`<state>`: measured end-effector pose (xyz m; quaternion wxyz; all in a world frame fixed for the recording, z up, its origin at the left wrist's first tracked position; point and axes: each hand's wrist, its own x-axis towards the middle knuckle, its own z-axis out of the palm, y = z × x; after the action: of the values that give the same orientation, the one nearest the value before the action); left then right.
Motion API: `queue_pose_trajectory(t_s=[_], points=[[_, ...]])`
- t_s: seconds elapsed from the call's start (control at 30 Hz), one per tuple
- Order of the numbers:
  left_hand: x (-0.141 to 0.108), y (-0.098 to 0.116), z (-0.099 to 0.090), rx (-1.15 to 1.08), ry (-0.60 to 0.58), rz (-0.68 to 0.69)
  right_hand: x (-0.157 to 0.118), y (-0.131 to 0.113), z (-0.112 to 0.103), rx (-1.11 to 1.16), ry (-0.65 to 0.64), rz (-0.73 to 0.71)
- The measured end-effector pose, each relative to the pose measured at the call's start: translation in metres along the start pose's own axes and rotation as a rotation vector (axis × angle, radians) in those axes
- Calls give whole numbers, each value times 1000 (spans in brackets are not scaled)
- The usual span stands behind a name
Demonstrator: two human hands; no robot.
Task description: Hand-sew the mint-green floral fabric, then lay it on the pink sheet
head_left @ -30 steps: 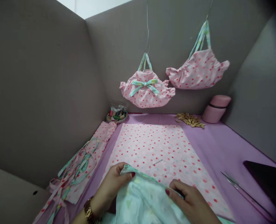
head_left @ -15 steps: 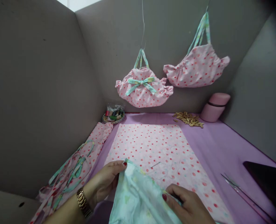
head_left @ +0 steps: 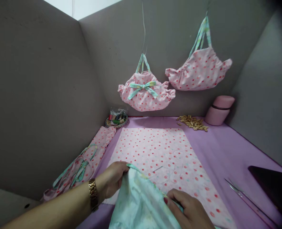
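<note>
Low in the head view, our left hand (head_left: 113, 178) grips the mint fabric's (head_left: 141, 200) upper corner; our right hand (head_left: 188, 208), nearer us, pinches the same edge, which slants down rightward. Beyond it lies the dotted cloth (head_left: 152, 144), with room rightward over the purple tablecloth (head_left: 217, 149).

Overall dim, light soft and diffuse. Brightest spot: white area (head_left: 93, 9) above partition tops, near blown out, detail lost. Left partition (head_left: 36, 95) dark grey, right partition (head_left: 262, 86) paler. Soft shadow on wall just right of pink flask (head_left: 218, 111). Small glints on watch (head_left: 93, 194). Black vignette eats top right corner. Wide-angle stretch: walls lean, near forearm (head_left: 57, 206) elongated. Loose thread (head_left: 173, 175) barely resolves. Dark slab (head_left: 270, 184) reads almost featureless.
</note>
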<state>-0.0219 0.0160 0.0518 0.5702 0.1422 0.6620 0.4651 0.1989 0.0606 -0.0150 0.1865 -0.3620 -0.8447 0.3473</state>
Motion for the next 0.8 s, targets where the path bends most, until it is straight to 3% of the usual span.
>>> queue_pose_trajectory(t_s=[0.23, 0.4, 0.8], points=[[-11, -3, 16, 20, -87, 95, -3, 1, 1, -38, 8, -23], [-10, -6, 5, 62, -131, 186, -3, 4, 2, -7, 19, -16], [-12, -14, -15, 230, -40, 337, -1, 0, -1, 95, -18, 40]])
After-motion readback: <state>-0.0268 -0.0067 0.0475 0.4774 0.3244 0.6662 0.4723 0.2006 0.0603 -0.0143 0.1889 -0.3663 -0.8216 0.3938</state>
